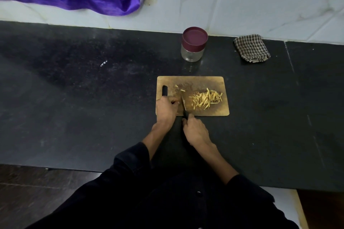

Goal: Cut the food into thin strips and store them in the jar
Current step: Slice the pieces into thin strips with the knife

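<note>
Your right hand (195, 130) grips the knife (183, 105) by its dark handle at the near edge of the board (191, 82); the blade points away from you, just beside your left hand (165, 109). That hand is curled down on the board's near left part, and its fingers (175, 101) seem to pin a last piece of food against the blade; the piece itself is hidden, so you cannot confirm its size. The cut strips (206, 99) lie heaped on the right half of the board; a few stray bits (182, 90) sit farther back. The jar (192, 46) stands behind the board with its lid on, well apart from the pile.

Judging by that pile, most of the cutting looks done. For the remaining piece, keep the fingertips tucked back from the edge; let the knuckles guide the blade; take narrow slices so the strips match those already cut. The piece is likely small and may roll, so press it flat side down; stop before the blade nears your fingers. The jar must be opened before the strips go in.
</note>
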{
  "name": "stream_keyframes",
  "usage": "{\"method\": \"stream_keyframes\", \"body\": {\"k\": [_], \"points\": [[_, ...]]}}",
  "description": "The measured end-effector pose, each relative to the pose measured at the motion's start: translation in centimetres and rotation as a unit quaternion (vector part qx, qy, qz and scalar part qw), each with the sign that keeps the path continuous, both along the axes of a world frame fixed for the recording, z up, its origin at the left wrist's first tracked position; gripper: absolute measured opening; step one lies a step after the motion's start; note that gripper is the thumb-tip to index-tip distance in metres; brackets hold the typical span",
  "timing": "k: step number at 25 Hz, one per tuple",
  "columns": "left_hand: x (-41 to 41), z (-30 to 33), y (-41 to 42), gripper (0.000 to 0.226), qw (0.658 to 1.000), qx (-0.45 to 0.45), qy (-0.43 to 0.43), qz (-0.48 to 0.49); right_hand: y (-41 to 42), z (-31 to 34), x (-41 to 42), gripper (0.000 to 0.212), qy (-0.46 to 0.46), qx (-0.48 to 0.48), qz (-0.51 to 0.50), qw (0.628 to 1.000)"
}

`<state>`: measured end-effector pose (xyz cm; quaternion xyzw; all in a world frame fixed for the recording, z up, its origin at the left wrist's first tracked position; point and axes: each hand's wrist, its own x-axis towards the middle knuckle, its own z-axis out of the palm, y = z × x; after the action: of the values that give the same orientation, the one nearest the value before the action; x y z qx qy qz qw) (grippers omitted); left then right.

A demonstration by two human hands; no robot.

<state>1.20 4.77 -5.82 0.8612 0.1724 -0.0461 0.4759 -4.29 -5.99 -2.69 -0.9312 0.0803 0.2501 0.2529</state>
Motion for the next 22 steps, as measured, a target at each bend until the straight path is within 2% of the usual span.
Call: {"method": "stream_keyframes", "body": {"k": [4,7,11,18,22], "points": [[0.0,0.2,0.1,0.018,1.0,-0.012,-0.009,-0.01,-1.4,0.1,0.2,0.025,-0.016,0.002,-0.052,0.999],[-0.3,1.1,0.7,0.026,0.999,-0.033,-0.019,-0.018,-0.9,0.5,0.0,0.025,-0.019,0.02,-0.033,0.999],[-0.1,1.1,1.7,0.029,0.999,-0.017,-0.041,-0.006,0.6,0.4,-0.4,0.029,0.002,0.021,0.026,0.999],[0.1,0.9,1.5,0.027,0.999,0.004,-0.04,-0.02,-1.4,0.4,0.7,0.028,-0.008,-0.011,-0.043,0.999],[0.2,1.2,1.3,0.03,0.998,0.045,-0.046,-0.025,0.9,1.0,2.2,0.026,-0.03,0.011,0.01,0.999]]}}
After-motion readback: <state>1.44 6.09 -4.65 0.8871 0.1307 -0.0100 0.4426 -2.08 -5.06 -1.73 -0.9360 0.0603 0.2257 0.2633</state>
